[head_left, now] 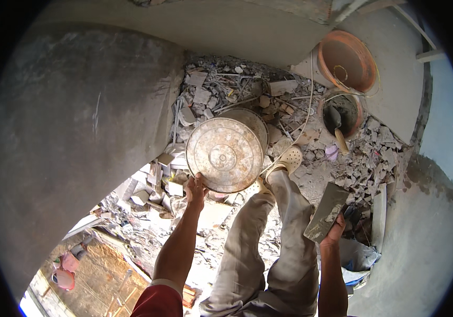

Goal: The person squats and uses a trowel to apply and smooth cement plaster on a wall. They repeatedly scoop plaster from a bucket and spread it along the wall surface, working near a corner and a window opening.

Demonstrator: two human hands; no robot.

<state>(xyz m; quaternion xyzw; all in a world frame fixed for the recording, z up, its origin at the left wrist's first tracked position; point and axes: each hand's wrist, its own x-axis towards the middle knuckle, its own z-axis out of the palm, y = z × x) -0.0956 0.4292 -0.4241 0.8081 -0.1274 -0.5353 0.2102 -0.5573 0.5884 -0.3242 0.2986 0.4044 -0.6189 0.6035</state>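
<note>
1. While the left hand (197, 191) steadies a round container (224, 156) by its near rim, the right hand (334, 231) holds a flat grey board (328, 212).
2. On the left hand, the fingertips press on the rim and the fingers look close together; the thumb cannot be made out clearly.
3. On the right hand, the fingers are clamped around the board's near right edge, though partly hidden behind it.
4. The container lies tilted at the middle of the scene, its pale, rust-stained circular face toward the person, with part of its side showing beyond.
5. The board slants beside the right knee, its near end smeared with wet-looking mortar.
6. Broken rubble (364, 153) covers the ground around the person's pale, perforated clogs (291, 157).
7. At the far right stands a wide orange tub (368, 63); just nearer is a smaller tub (361, 113) of grey mortar (349, 108).
8. A trowel (339, 137) rests in that mortar, its wooden handle jutting over the near rim.
9. A pale cord (311, 84) trails from the far right toward the clogs.
10. Smooth grey walls rise at left (78, 105) and right (422, 238).
</note>
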